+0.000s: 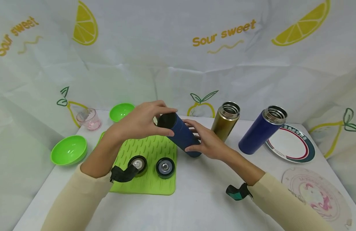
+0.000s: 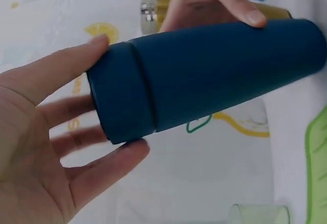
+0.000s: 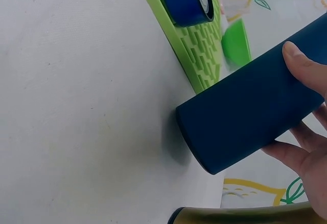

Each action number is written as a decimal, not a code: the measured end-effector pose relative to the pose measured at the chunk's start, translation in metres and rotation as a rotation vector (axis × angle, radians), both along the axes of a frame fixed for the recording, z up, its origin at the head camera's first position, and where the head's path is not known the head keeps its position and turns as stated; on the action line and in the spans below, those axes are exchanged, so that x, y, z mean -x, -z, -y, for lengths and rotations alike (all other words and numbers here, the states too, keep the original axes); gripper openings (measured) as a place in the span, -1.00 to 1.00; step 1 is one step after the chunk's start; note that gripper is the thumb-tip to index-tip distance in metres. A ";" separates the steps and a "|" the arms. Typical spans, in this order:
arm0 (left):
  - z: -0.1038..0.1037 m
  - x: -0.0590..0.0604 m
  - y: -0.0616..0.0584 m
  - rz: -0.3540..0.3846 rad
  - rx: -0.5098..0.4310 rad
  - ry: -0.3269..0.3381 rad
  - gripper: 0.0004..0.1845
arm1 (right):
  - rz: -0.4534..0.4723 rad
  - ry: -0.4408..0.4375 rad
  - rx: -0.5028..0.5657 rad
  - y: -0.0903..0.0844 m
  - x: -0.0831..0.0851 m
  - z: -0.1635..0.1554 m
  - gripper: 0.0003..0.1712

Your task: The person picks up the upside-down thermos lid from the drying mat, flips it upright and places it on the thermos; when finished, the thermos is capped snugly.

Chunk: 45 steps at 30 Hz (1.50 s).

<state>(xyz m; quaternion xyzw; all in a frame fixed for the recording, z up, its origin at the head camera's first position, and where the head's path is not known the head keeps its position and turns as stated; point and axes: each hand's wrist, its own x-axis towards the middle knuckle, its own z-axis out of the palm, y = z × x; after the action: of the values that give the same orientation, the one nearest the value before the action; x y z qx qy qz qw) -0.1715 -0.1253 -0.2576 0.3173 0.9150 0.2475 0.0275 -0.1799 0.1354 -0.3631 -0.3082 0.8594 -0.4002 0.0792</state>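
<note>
A dark blue thermos bottle (image 1: 182, 136) leans to the left, its base low near the white table. My left hand (image 1: 138, 120) holds it at the top end, thumb and fingers spread around the lid (image 2: 120, 94); a seam sets this lid off from the body. Lower down, my right hand (image 1: 209, 142) grips the body from the right side. To the right stand a gold bottle (image 1: 224, 125) and a brighter blue bottle (image 1: 258, 133), both uncapped with steel necks. Two round lids (image 1: 165, 167) lie on the green mat (image 1: 163, 187).
Two green bowls (image 1: 69, 150) and a pink-tinted glass (image 1: 89, 119) are at the left. A rimmed white plate (image 1: 290, 144) sits behind the brighter blue bottle, and a round pink-patterned mat (image 1: 316, 195) lies front right. Lemon-print cloth (image 1: 166, 41) hangs behind the table.
</note>
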 end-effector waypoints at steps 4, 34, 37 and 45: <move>0.006 0.002 0.000 0.081 -0.094 0.123 -0.29 | -0.050 0.010 -0.033 0.001 -0.003 0.000 0.11; 0.009 0.001 -0.001 0.169 -0.147 0.209 -0.37 | -0.073 -0.029 0.009 0.001 -0.002 -0.003 0.08; 0.009 0.000 -0.001 0.164 -0.151 0.204 -0.38 | -0.076 -0.030 0.008 0.002 -0.001 -0.003 0.07; 0.010 -0.004 0.002 0.118 -0.144 0.202 -0.37 | -0.078 -0.019 0.001 0.002 -0.005 -0.002 0.08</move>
<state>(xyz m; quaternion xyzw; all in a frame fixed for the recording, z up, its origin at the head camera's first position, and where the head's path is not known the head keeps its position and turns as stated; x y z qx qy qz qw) -0.1672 -0.1349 -0.2593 0.3937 0.8552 0.3267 0.0831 -0.1754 0.1373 -0.3651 -0.3317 0.8588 -0.3874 0.0491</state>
